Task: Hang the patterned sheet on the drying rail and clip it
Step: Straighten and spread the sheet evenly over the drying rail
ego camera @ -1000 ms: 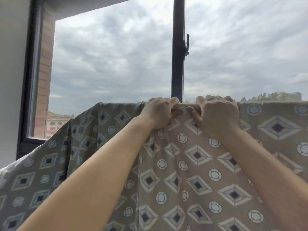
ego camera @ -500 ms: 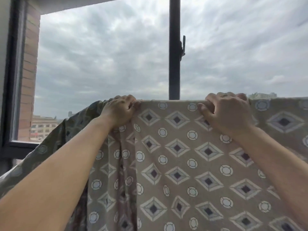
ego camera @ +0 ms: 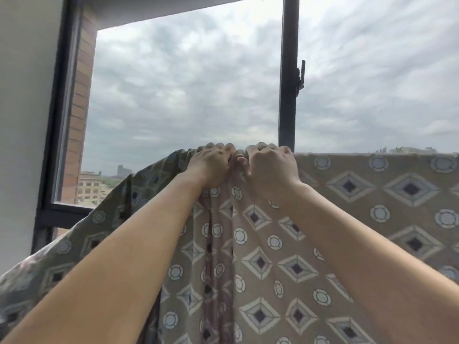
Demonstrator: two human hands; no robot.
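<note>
1. Half a second ago our hands were well apart on the sheet's top edge; now they have come together until they are almost touching, and the cloth between them has bunched into vertical folds.
2. On the far left, a pale wall (ego camera: 22,120) meets the dark window frame (ego camera: 58,115), with a strip of red brick (ego camera: 80,100) just outside it.
3. The patterned sheet (ego camera: 360,219) hangs across the window opening over what we take to be the drying rail; the rail itself is hidden beneath the cloth. The left part slopes down toward the lower left corner, in shadow and greenish; the right part is stretched flat with a straight top edge.
4. The fabric looks thin and matt, tan, printed with nested diamonds with dark centres and small ringed circles in pale blue and white.
5. Our left hand (ego camera: 211,167) is curled closed, fingers over the top edge, gripping the gathered cloth.
6. Our right hand (ego camera: 270,170) is likewise closed on the sheet's top edge, just beside the left, thumb tucked against the folds.
7. Behind the hands stands a dark vertical mullion (ego camera: 288,70) with a small latch (ego camera: 301,75) on its right side.
8. We see no writing, label or clip anywhere.
</note>
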